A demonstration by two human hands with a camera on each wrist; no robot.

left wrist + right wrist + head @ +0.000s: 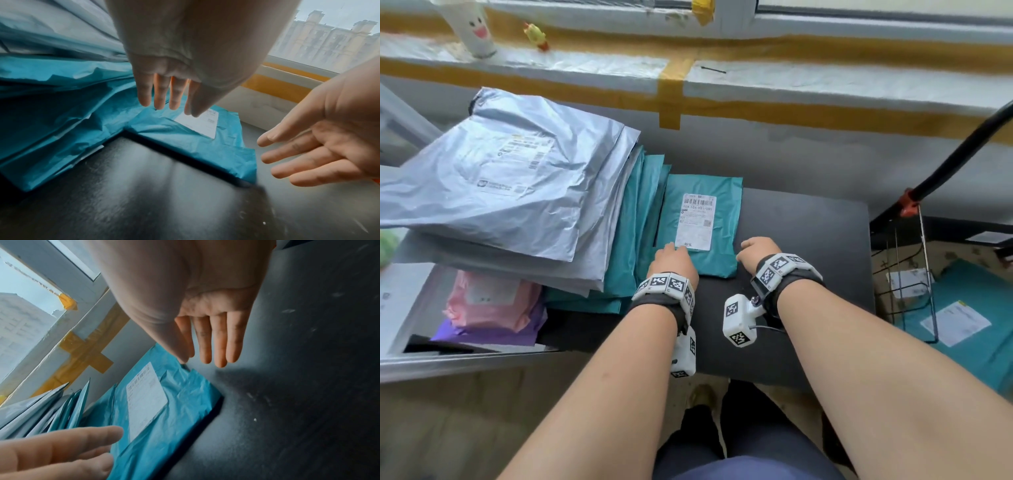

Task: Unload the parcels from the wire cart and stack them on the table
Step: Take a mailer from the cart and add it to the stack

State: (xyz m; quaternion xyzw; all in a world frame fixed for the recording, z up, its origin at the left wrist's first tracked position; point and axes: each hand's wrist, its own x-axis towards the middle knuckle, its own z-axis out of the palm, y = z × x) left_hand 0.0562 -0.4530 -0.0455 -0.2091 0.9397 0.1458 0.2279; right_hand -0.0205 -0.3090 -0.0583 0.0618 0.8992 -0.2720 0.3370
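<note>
A teal parcel (pixel 722 246) with a white label lies flat on the black table (pixel 808 240), against a pile of teal parcels (pixel 633 233) and grey parcels (pixel 500 192). My left hand (pixel 674 257) is at its near left corner, fingers (pixel 162 94) straight just over the parcel (pixel 185 138). My right hand (pixel 755 251) is by the near right corner, fingers (pixel 220 340) straight over bare table beside the parcel (pixel 174 410). Neither hand holds anything. The wire cart (pixel 924 260) stands to the right with another teal labelled parcel (pixel 969 329) inside.
A pink parcel (pixel 489 301) lies on a purple one in a tray low on the left. The windowsill with yellow tape (pixel 671 92) runs behind the table. The cart's black handle (pixel 962 154) slants up at the right. Floor shows below the table's near edge.
</note>
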